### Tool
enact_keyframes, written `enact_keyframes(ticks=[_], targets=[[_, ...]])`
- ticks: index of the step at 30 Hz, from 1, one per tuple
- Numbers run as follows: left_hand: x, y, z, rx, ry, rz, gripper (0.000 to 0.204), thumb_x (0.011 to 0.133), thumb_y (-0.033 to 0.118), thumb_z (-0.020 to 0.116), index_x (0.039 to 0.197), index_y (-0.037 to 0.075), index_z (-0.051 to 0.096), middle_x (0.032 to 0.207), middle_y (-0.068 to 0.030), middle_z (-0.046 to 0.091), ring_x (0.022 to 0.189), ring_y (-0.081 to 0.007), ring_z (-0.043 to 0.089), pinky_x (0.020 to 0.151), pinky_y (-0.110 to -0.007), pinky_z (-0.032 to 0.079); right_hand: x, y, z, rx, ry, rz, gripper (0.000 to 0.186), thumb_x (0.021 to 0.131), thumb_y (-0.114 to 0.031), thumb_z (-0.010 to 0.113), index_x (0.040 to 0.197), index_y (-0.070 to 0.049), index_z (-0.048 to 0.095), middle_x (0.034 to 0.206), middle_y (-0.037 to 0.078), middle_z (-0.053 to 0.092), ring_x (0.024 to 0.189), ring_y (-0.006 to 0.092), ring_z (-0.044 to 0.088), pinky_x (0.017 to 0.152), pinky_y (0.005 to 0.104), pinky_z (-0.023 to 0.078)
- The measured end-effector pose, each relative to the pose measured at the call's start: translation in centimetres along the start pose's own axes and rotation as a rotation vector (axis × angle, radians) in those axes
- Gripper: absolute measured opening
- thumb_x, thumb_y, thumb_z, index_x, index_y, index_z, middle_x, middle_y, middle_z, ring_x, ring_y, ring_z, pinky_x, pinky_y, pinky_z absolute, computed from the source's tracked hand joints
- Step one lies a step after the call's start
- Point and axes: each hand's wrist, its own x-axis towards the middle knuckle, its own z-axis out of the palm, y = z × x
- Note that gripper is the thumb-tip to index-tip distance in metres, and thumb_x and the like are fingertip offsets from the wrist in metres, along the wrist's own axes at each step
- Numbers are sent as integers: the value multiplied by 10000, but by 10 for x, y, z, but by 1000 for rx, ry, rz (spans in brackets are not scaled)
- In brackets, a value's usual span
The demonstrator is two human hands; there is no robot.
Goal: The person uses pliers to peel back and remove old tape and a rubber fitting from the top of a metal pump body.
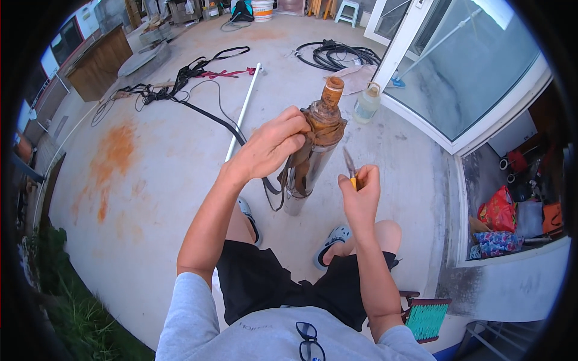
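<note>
Steel cylinder [316,166] stands on concrete floor [168,180]: shiny body, rusty orange pipe neck [332,92], ragged brown wrapping [328,132] around the top. Left hand [272,143], at cylinder's left, pinches the wrapping. Right hand [363,190], right of cylinder, grips yellow-handled knife [350,162], blade up, apart from cylinder. Clear plastic jug [366,108], beyond cylinder to the right: pale liquid inside. White-and-orange bucket [262,11], far beyond cylinder: contents can't be made out.

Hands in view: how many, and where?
2: left hand on the brown wrapping around the metal cylinder; right hand holding a yellow-handled knife just right of the cylinder. No others visible.
</note>
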Motion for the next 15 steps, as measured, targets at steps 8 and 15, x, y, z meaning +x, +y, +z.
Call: enact_keyframes(ticks=[8, 15], targets=[[0, 4, -5, -124, 10, -263, 159, 925, 152, 694, 968, -1, 681, 930, -22, 551, 850, -112, 504, 743, -278, 428, -10, -25, 39, 378, -164, -2, 194, 905, 12, 654, 1071, -17, 558, 920, 30, 645, 788, 64, 567, 693, 206, 460], [-1, 6, 0, -173, 81, -346, 243, 880, 191, 758, 922, -42, 703, 838, -76, 628, 731, -132, 577, 635, -294, 458, -18, -29, 74, 491, -64, 111, 186, 897, -37, 721, 1048, 0, 619, 900, 5, 642, 763, 49, 551, 657, 195, 432]])
